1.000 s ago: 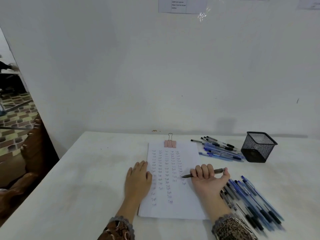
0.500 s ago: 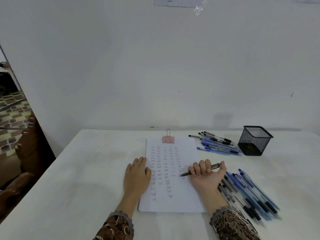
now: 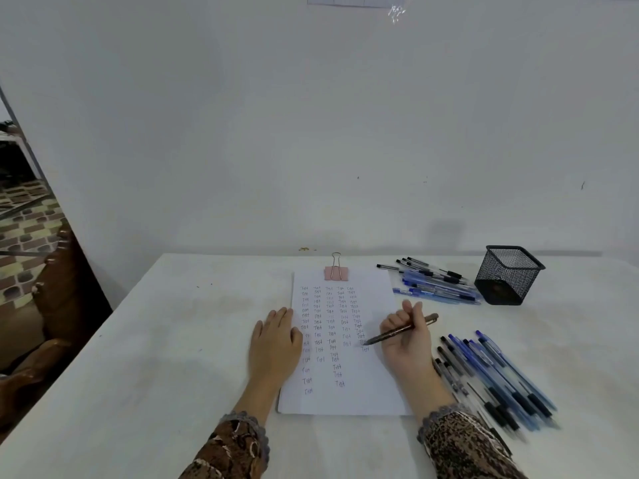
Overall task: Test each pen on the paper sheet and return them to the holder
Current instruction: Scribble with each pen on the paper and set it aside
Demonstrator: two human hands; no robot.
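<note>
We're looking down from the head camera at a white table [image 3: 155, 340], and the paper sheet [image 3: 375, 392] lies right in the middle of it. A pink binder clip [image 3: 336, 272] clamps its far edge. Columns of small handwritten words run down the sheet, with the left columns reaching nearest to us.

The left hand [image 3: 275, 344] lies flat with its fingers straight and close together. It presses on the sheet's left edge, half on paper and half on table.

On the right side of the sheet, the right hand [image 3: 408, 340] has its fingers curled round a dark pen [image 3: 401, 329]. The pen slants, with its tip down on the sheet at the near end of the rightmost column. Its back end pokes out to the far right, past the hand.

At the far right we see the black mesh holder [image 3: 508, 274], standing upright on the table. A heap of blue and black pens [image 3: 435, 281] lies just left of it, reaching to its base. A second, larger heap [image 3: 494, 375] lies at the near right, just beside the right wrist. Its near end is blurred. Patterned sleeves [image 3: 235, 444] cover both forearms.
</note>
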